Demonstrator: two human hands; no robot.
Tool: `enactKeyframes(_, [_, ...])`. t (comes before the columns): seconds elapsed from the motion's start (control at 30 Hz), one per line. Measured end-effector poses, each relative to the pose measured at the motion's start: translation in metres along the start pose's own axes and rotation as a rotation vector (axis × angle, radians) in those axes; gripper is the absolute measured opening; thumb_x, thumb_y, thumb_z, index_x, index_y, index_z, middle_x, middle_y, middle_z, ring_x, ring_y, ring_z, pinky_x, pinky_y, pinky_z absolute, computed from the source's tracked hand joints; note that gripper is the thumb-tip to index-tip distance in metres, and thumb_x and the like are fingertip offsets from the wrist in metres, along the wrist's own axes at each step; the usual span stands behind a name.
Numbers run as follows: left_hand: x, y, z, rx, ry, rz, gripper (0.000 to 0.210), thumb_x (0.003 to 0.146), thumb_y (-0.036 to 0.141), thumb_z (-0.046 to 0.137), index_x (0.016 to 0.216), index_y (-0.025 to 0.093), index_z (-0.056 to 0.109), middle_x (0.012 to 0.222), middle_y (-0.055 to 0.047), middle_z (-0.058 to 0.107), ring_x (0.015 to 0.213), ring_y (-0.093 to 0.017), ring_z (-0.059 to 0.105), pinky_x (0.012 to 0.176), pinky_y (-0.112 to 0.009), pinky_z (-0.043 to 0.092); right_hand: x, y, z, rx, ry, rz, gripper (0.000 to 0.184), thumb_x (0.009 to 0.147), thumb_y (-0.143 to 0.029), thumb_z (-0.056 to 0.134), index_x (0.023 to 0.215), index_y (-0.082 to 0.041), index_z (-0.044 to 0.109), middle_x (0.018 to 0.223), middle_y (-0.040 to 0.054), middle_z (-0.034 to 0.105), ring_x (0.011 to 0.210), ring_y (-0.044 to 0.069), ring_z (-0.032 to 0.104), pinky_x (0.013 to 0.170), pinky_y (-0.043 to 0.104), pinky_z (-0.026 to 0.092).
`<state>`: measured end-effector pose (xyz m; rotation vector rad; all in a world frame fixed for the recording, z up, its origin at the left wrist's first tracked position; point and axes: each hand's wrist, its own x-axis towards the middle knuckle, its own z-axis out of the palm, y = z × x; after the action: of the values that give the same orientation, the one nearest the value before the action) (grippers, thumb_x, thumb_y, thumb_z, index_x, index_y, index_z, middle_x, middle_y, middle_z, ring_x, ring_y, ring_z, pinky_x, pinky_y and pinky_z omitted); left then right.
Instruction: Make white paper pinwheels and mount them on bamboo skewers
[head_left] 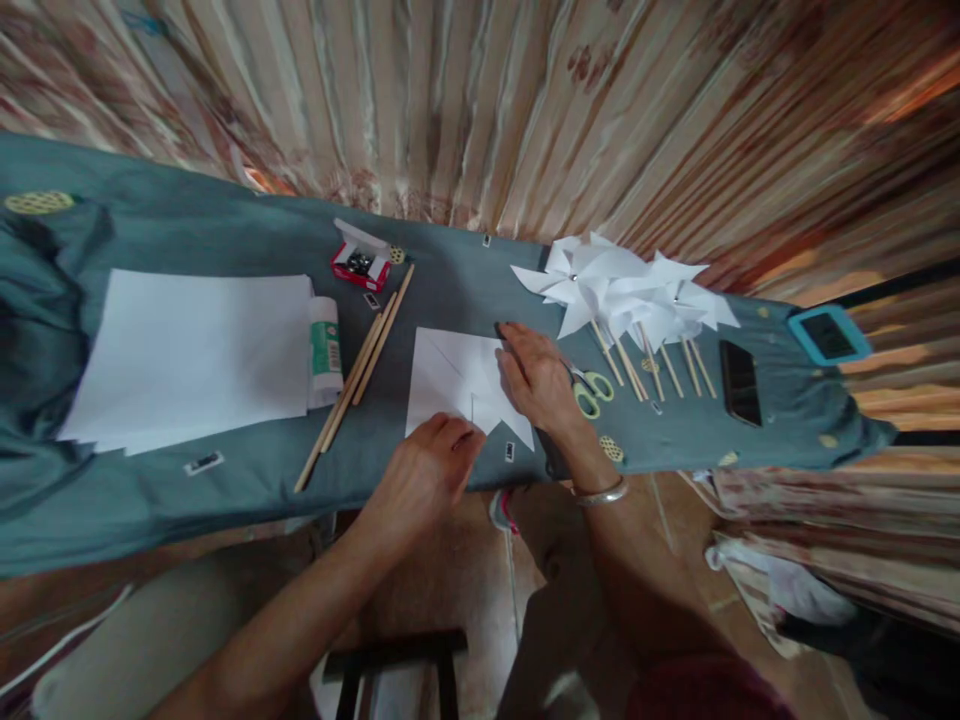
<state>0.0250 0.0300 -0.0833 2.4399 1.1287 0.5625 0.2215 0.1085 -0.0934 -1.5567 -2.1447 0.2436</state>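
Note:
A square sheet of white paper (441, 365) lies on the cloth in front of me, with cut slits running in from its corners. My left hand (435, 455) is closed at the paper's near edge, its fingers curled together over a cut corner. On the sheet's right side rests my right hand (536, 375), fingers stretched out and apart, pressing on it. Green-handled scissors (589, 390) lie just right of that hand, their blades partly hidden. Finished paper pinwheels (622, 285) on wooden sticks are heaped farther right.
Left of the sheet are several wooden sticks (349, 390), a glue stick (325, 350) and a stack of white paper (202, 350). Behind stands an open red box of small metal pins (361, 262). A phone (741, 382) and a blue-framed device (829, 335) lie at the right end.

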Motion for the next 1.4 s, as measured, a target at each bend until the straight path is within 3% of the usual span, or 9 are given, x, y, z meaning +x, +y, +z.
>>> enactKeyframes(0.17, [-0.001,-0.001,0.000,0.026,0.005,0.017,0.024,0.087,0.006,0.055,0.108,0.012,0.063,0.099,-0.009,0.069,0.092,-0.023,0.061,0.080,-0.036,0.056,0.004,0.000,-0.006,-0.048,-0.011,-0.008,0.037,0.096,-0.033,0.043,0.120,-0.016,0.065,0.128,0.0136,0.063,0.121,0.028,0.056,0.106,0.050,0.044])
enactKeyframes(0.3, [-0.001,0.000,0.001,0.018,0.016,0.016,0.021,0.085,0.004,0.054,0.103,0.011,0.064,0.097,-0.009,0.068,0.091,-0.023,0.061,0.080,-0.036,0.056,-0.003,-0.003,-0.011,0.007,0.025,0.012,0.043,0.091,-0.040,0.054,0.128,-0.017,0.060,0.141,0.0145,0.052,0.133,0.030,0.047,0.110,0.050,0.040])
enactKeyframes(0.5, [-0.001,0.002,0.001,0.025,0.028,0.002,0.019,0.085,0.004,0.054,0.099,0.012,0.065,0.094,-0.008,0.067,0.089,-0.022,0.061,0.078,-0.034,0.055,-0.015,-0.009,-0.007,0.097,-0.136,0.041,0.061,0.084,-0.047,0.063,0.137,-0.021,0.049,0.151,0.0142,0.040,0.139,0.031,0.039,0.110,0.053,0.039])
enactKeyframes(0.73, [-0.002,0.002,0.004,0.052,0.038,0.013,0.016,0.088,0.007,0.053,0.097,0.013,0.064,0.092,-0.007,0.066,0.088,-0.022,0.060,0.077,-0.034,0.054,-0.018,-0.008,-0.001,0.078,-0.184,0.060,0.069,0.080,-0.052,0.066,0.139,-0.021,0.047,0.153,0.0153,0.037,0.142,0.034,0.034,0.110,0.058,0.035])
enactKeyframes(1.27, [0.001,0.001,0.004,0.027,0.006,-0.003,0.013,0.089,0.010,0.054,0.096,0.012,0.064,0.093,-0.008,0.066,0.090,-0.022,0.059,0.078,-0.034,0.054,-0.013,-0.012,0.010,0.147,-0.141,0.178,0.077,0.071,-0.049,0.074,0.138,-0.021,0.048,0.153,0.0145,0.037,0.142,0.035,0.032,0.113,0.058,0.030])
enactKeyframes(1.4, [0.001,0.002,0.001,0.031,-0.009,-0.013,0.015,0.088,0.008,0.054,0.098,0.013,0.064,0.096,-0.007,0.066,0.091,-0.021,0.060,0.079,-0.033,0.053,-0.008,-0.005,0.004,0.216,-0.065,0.126,0.069,0.080,-0.051,0.065,0.139,-0.021,0.047,0.149,0.0127,0.044,0.141,0.029,0.037,0.115,0.051,0.032])
